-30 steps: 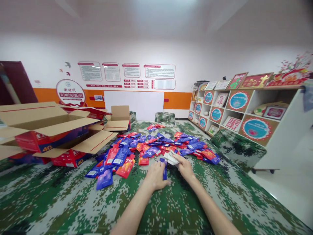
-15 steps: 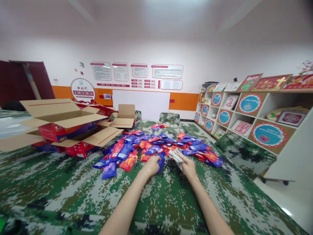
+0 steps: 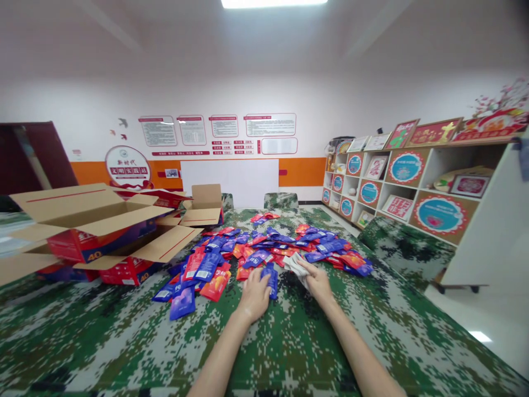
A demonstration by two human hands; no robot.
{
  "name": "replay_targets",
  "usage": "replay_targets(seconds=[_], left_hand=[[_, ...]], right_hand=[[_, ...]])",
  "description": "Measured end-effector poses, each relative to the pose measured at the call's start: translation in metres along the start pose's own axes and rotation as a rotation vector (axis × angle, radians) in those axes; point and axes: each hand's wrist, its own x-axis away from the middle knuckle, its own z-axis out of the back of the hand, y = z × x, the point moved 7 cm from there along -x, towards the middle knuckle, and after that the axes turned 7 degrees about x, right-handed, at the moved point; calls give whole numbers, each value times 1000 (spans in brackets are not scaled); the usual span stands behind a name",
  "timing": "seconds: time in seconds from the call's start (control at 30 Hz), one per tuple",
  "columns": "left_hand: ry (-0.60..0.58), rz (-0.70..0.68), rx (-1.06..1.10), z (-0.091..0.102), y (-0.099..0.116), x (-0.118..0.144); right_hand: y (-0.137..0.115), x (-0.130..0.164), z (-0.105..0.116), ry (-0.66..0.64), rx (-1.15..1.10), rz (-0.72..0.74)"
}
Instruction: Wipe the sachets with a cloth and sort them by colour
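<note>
A heap of blue, purple and red-orange foil packets (image 3: pixel 264 248) lies across the middle of a table covered in green camouflage cloth (image 3: pixel 289 342). My left hand (image 3: pixel 253 296) rests palm down at the near edge of the heap, its fingers over a blue packet (image 3: pixel 271 279). Just to its right, my right hand (image 3: pixel 317 281) grips a crumpled white cloth (image 3: pixel 294 264), which sticks out to the left of my fingers and touches the packets.
Open cardboard boxes with red and blue sides (image 3: pixel 95 231) stand at the table's left, another small open box (image 3: pixel 204 204) farther back. Camouflage-covered chairs (image 3: pixel 281 199) line the far end. A shelf unit with round plaques (image 3: pixel 413 187) fills the right wall.
My left hand went from closed around the blue packet to lying flat over it on the table. The right hand stayed on the white cloth. The camera view shifted.
</note>
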Motion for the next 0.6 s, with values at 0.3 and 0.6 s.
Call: replay_targets(seconds=[0.3, 0.6], left_hand=[[-292, -303, 34, -1, 14, 39], [-301, -291, 63, -6, 5, 38]], right_hand=[[-69, 14, -49, -206, 116, 404], [-79, 38, -99, -536, 288, 557]])
